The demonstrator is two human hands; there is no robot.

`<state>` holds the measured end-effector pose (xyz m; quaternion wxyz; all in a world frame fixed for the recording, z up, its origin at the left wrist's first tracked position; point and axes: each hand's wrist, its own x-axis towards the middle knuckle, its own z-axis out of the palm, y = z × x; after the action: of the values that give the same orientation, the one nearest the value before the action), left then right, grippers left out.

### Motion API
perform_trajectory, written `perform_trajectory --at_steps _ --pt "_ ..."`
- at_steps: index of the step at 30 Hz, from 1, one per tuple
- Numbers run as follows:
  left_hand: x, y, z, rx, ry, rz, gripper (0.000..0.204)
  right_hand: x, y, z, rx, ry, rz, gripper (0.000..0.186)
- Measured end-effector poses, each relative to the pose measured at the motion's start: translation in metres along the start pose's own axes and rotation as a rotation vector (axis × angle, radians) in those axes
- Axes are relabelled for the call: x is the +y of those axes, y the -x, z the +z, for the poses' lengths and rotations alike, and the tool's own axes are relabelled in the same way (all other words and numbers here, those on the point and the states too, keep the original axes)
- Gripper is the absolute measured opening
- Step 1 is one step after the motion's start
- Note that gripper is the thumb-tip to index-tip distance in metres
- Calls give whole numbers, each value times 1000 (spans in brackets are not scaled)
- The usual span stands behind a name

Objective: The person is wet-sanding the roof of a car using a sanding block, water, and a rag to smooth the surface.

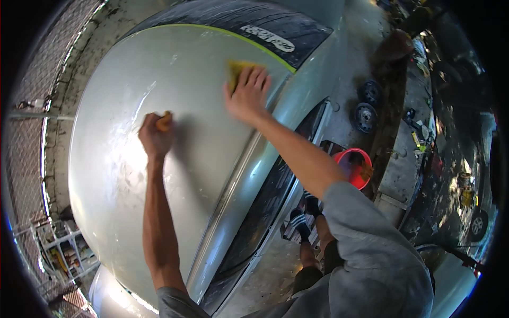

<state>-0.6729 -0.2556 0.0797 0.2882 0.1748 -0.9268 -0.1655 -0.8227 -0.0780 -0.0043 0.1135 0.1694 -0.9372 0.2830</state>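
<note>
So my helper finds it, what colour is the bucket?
The bucket is red, best seen in the head view.

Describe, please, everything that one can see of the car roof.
The roof is pale silver-grey, smooth and domed, apparently painted metal, with bright glare and whitish streaks on its left. A lime strip edges its far end, beside a dark window; a groove runs along its right side. The right hand lies over a yellow cloth on it; the left hand, holding an orange thing, is over it, contact unclear.
</note>
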Motion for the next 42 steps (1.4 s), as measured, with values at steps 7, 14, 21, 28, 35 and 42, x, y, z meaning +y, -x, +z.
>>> perform_trajectory --at_steps 7,14,21,28,35,42 --pt "60 7 8 -282 112 75 18 -85 118 -21 -201 -261 -544 71" --pt "-64 39 -30 -69 210 -306 85 -105 159 -34 -377 -47 -371 75" --pt "-148 50 -86 -286 -488 -569 108 -100 142 -43 -169 13 110 88" --pt "-146 42 -81 -287 -433 -540 105 -122 159 -54 -133 120 209 89" --pt "-144 44 -84 -259 -473 -552 102 -99 124 -36 -56 84 248 86" --pt "-138 45 -83 -297 -517 -561 101 -47 70 -17 -13 31 189 83"
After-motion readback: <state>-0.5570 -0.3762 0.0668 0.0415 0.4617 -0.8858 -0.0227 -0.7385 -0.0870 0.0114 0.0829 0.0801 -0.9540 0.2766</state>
